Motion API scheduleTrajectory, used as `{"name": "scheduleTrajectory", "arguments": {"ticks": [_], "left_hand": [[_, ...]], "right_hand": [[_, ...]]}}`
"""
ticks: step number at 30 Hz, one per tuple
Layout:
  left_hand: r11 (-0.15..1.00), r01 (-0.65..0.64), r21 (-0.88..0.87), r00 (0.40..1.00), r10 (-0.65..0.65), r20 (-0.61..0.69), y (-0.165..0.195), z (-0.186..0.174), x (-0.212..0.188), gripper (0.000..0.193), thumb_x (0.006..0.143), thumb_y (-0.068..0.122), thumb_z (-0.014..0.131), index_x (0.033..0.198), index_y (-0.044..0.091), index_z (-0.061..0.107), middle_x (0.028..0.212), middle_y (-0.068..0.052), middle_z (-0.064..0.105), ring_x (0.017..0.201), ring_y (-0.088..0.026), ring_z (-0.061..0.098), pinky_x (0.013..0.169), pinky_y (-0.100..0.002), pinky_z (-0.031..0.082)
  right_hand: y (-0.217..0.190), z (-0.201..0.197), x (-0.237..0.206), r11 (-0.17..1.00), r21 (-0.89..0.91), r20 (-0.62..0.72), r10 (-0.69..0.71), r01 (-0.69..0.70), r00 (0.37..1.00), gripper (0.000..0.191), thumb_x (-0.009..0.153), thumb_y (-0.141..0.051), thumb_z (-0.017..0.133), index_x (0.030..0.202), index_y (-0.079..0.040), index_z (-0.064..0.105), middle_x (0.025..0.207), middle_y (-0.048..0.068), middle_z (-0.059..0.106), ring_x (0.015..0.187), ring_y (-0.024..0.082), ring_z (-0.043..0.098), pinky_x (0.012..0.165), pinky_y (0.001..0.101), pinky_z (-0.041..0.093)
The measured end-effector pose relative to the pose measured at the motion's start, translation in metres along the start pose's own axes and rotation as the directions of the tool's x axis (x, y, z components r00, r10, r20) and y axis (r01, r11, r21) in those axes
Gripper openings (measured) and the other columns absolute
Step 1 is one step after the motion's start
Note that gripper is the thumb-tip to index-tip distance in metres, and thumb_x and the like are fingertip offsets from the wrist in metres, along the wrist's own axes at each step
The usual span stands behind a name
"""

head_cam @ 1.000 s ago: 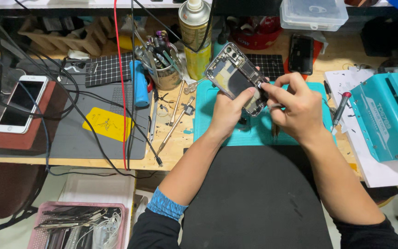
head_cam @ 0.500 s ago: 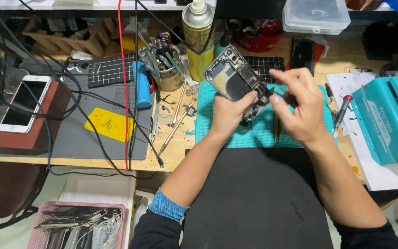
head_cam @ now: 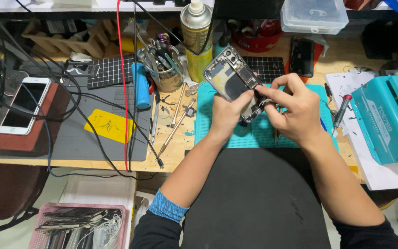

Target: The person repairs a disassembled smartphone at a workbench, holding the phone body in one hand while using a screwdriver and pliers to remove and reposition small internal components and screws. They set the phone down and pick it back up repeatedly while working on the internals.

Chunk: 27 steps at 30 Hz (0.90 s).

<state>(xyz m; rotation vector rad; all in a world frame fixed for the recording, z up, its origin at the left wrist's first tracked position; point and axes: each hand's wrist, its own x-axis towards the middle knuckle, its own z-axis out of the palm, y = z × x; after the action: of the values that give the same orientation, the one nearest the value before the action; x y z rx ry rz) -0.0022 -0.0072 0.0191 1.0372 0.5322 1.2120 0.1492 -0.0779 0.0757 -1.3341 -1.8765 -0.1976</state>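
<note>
We see first the wooden workbench (head_cam: 171,154), which carries all the rest. On its left part lies a grey mat (head_cam: 81,138) with a yellow sticker (head_cam: 108,125) on it, and at the far left a white phone (head_cam: 24,105) rests face up on a reddish-brown pad (head_cam: 12,138). At the right edge stands a teal box (head_cam: 388,124) on white paper (head_cam: 383,173). In front of us, a teal mat (head_cam: 254,136) lies on the bench, and just below it a black surface (head_cam: 254,198) reaches to the bottom of the view.

Behind the teal mat stands a yellow spray can (head_cam: 198,39), and to the left of it a metal cup (head_cam: 164,74) full of tools. A dark phone (head_cam: 302,56) lies near the back, and a red-handled screwdriver (head_cam: 340,113) lies between the teal mat and the teal box.

Above the teal mat we hold an opened phone (head_cam: 233,80), tilted, with its inner parts facing us. Our left hand (head_cam: 229,113) is closed around its lower end from below. Our right hand (head_cam: 293,110) pinches with thumb and first finger at the lower right edge of the phone; what is between these fingertips is too small to tell.
</note>
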Motion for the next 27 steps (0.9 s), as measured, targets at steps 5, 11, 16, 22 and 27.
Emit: {"name": "scheduleTrajectory", "arguments": {"ticks": [5, 11, 16, 22, 27], "left_hand": [[0.977, 0.030, -0.210, 0.999, -0.025, 0.026, 0.006, 0.000, 0.004, 0.032, 0.089, -0.003, 0.074, 0.120, -0.002, 0.067, 0.106, -0.009, 0.072, 0.096, -0.017, 0.071, 0.087, -0.030, 0.058], [0.990, -0.013, -0.138, 0.999, 0.008, -0.036, 0.009, 0.000, 0.006, 0.035, 0.084, -0.005, 0.077, 0.119, -0.003, 0.067, 0.107, -0.007, 0.072, 0.095, -0.014, 0.070, 0.086, -0.028, 0.058], [0.997, -0.052, 0.050, 0.994, 0.056, -0.089, 0.011, 0.002, -0.001, 0.022, 0.085, -0.001, 0.078, 0.106, -0.003, 0.072, 0.098, -0.006, 0.075, 0.084, -0.012, 0.071, 0.076, -0.026, 0.059], [0.979, -0.117, 0.164, 0.986, 0.134, -0.097, 0.010, 0.002, -0.003, 0.014, 0.087, 0.002, 0.078, 0.100, -0.002, 0.074, 0.093, -0.004, 0.075, 0.080, -0.010, 0.070, 0.070, -0.025, 0.057], [0.965, -0.133, 0.227, 0.979, 0.164, -0.123, 0.006, 0.003, -0.003, 0.014, 0.086, 0.004, 0.079, 0.099, -0.002, 0.075, 0.091, -0.004, 0.076, 0.077, -0.009, 0.070, 0.068, -0.025, 0.058]], "right_hand": [[-0.001, -0.001, 0.000, 0.999, -0.034, 0.043, -0.016, 0.018, 0.999, 0.034, 0.077, -0.003, 0.073, 0.109, -0.011, 0.080, 0.100, 0.007, 0.065, 0.066, 0.016, 0.058, 0.062, 0.0307, 0.049], [-0.003, -0.001, -0.004, 0.973, 0.196, -0.012, 0.124, -0.119, 0.992, 0.026, 0.100, -0.005, 0.066, 0.125, -0.002, 0.071, 0.110, 0.011, 0.060, 0.087, 0.019, 0.062, 0.078, 0.0306, 0.051], [-0.003, 0.003, -0.006, 0.990, 0.075, -0.093, 0.129, -0.122, 0.987, 0.016, 0.101, -0.001, 0.073, 0.117, -0.002, 0.075, 0.109, 0.011, 0.061, 0.090, 0.020, 0.063, 0.077, 0.0321, 0.052], [-0.005, 0.004, -0.008, 0.992, 0.053, -0.083, 0.120, -0.115, 0.989, 0.020, 0.091, -0.002, 0.081, 0.110, -0.002, 0.076, 0.099, 0.009, 0.063, 0.075, 0.017, 0.063, 0.067, 0.0299, 0.051], [-0.006, 0.010, -0.009, 0.993, 0.046, -0.075, 0.108, -0.105, 0.991, 0.021, 0.089, -0.003, 0.083, 0.108, -0.001, 0.076, 0.097, 0.009, 0.064, 0.073, 0.017, 0.062, 0.064, 0.0297, 0.050]]}}
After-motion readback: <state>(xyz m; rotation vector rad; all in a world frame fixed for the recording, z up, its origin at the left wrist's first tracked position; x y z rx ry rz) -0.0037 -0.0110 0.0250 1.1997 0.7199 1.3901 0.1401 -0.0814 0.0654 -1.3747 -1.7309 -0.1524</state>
